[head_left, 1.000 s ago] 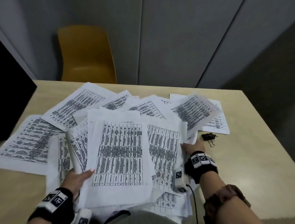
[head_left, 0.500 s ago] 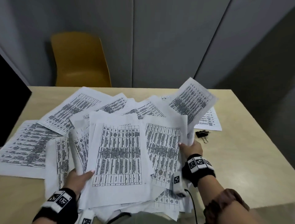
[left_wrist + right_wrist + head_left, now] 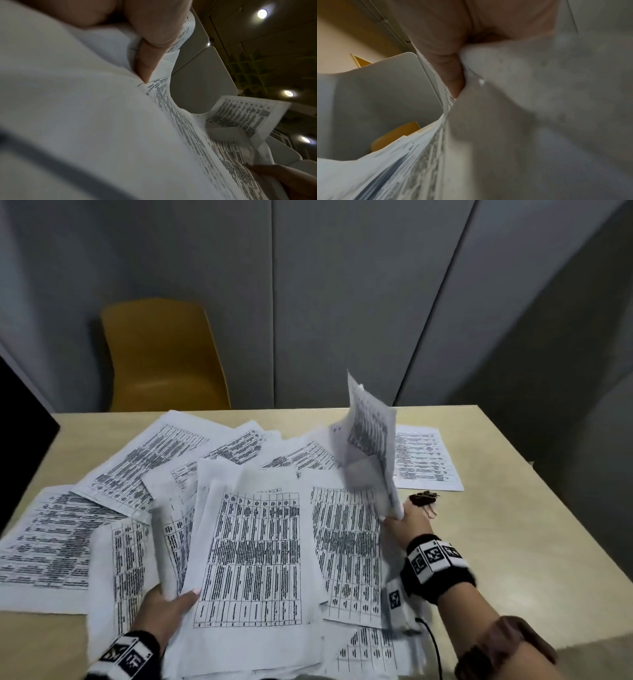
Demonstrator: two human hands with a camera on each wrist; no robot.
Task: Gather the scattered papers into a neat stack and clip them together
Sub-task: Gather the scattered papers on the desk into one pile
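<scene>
Papers (image 3: 253, 549) lie all over the tan counter (image 3: 513, 542), most of them heaped in a messy pile in front of us. We think we are still picking them up, one at a time.

Our right hand (image 3: 402, 523) pinches the bottom corner of one sheet (image 3: 371, 440) between thumb and fingers, so this grip is closed tight on it. The sheet stands almost straight up and looks blurry. We hold it by the corner so it can swing over onto the pile.

Our left hand (image 3: 164, 613) holds the near left edge of the pile. The thumb lies on top and the fingers go under, and some sheets curl up beside it. We judge this grip keeps the pile from sliding while new sheets land.

One more sheet (image 3: 423, 460) lies flat at the far right, apart from the pile. A black binder clip (image 3: 423, 498) waits on the counter just beside our right hand, not used yet.

A yellow chair (image 3: 161, 354) stands behind the counter.
</scene>
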